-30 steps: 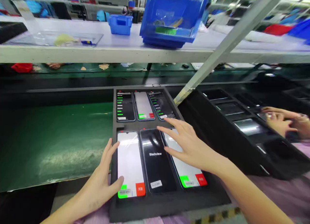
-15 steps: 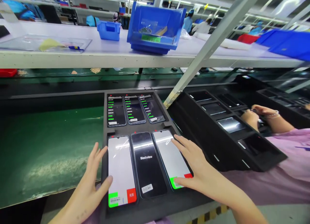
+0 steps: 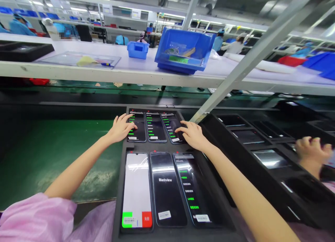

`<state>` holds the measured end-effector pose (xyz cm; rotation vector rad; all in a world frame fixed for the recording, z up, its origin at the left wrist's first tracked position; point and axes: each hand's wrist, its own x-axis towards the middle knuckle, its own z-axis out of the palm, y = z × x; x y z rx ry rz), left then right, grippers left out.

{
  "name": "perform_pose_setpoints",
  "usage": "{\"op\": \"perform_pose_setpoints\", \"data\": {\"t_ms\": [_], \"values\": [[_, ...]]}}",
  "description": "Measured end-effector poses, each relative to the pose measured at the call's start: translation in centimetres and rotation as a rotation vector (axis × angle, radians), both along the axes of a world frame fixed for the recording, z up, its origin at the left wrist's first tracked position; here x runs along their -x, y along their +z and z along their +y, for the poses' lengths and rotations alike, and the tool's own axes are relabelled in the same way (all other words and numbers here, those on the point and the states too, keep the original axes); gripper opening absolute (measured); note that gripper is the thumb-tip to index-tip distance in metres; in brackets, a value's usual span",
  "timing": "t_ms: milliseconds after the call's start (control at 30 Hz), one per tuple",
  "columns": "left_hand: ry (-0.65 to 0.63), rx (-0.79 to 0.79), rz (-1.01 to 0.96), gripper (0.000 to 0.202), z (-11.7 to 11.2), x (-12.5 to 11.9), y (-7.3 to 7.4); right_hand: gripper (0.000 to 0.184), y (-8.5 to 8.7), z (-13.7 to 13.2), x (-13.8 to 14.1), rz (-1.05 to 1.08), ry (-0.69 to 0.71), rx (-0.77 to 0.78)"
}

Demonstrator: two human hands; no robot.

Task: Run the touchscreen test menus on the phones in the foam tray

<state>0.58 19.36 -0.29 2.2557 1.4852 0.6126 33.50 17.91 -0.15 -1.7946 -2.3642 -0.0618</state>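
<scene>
A black tray (image 3: 120, 193) holds smartphones in two rows of three. My left hand (image 3: 120, 127) is open over the back-left phone (image 3: 138, 132), its fingers at the screen. Over the back-right phone (image 3: 169, 126) my right hand (image 3: 193, 133) is open, fingertips at that screen. Between them lies the back-middle phone (image 3: 155, 126), also showing a green and white text list. In front are a white-screened phone (image 3: 137, 186) with green and red corners, a dark phone (image 3: 167, 196) reading "Blackview", and a front-right phone (image 3: 199, 196) with a text list.
Another black tray of phones (image 3: 251, 140) stands to the right, where a co-worker's hand (image 3: 312, 153) is. A slanted metal post (image 3: 225, 90) rises behind my right hand. A shelf with blue bins (image 3: 183, 51) runs across the back. Green bench surface (image 3: 78, 147) lies left.
Both my hands have moved forward from the front row to the back row. The front-right phone's screen went from white to a dark text list. The view has shifted.
</scene>
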Motion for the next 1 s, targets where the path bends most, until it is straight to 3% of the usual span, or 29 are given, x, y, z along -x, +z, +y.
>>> {"op": "perform_pose_setpoints", "data": {"t_ms": [167, 267, 367, 433, 600, 700, 833, 1000], "values": [[0.127, 0.026, -0.217, 0.036, 2.0, -0.3, -0.3, 0.041, 0.3, 2.0, 1.1, -0.022, -0.041, -0.042], [0.184, 0.018, -0.368, 0.035, 2.5, -0.4, -0.8, 0.041, 0.6, 1.9, 2.9, 0.014, 0.094, -0.068], [0.274, 0.039, -0.576, 0.039, 2.6, -0.5, -1.4, 0.044, 0.5, 1.8, 4.9, 0.047, 0.288, 0.034], [0.309, 0.114, -0.700, 0.043, 2.6, -0.6, -1.8, 0.046, 0.3, 2.3, 5.9, 0.030, 0.320, 0.082], [0.329, 0.352, -0.938, 0.059, 2.4, -0.9, -2.5, 0.046, -0.4, 4.3, 6.2, 0.020, 0.209, -0.020], [0.335, 0.442, -1.054, 0.072, 1.9, -1.1, -2.6, 0.042, -0.6, 4.6, 5.9, 0.144, 0.212, -0.117], [0.317, 0.506, -1.148, 0.083, 1.2, -1.5, -2.3, 0.036, -0.5, 3.7, 5.6, 0.311, 0.207, -0.253], [0.292, 0.507, -1.144, 0.091, 0.9, -2.0, -2.0, 0.035, -0.3, 3.0, 5.8, 0.263, 0.313, -0.257]]}}
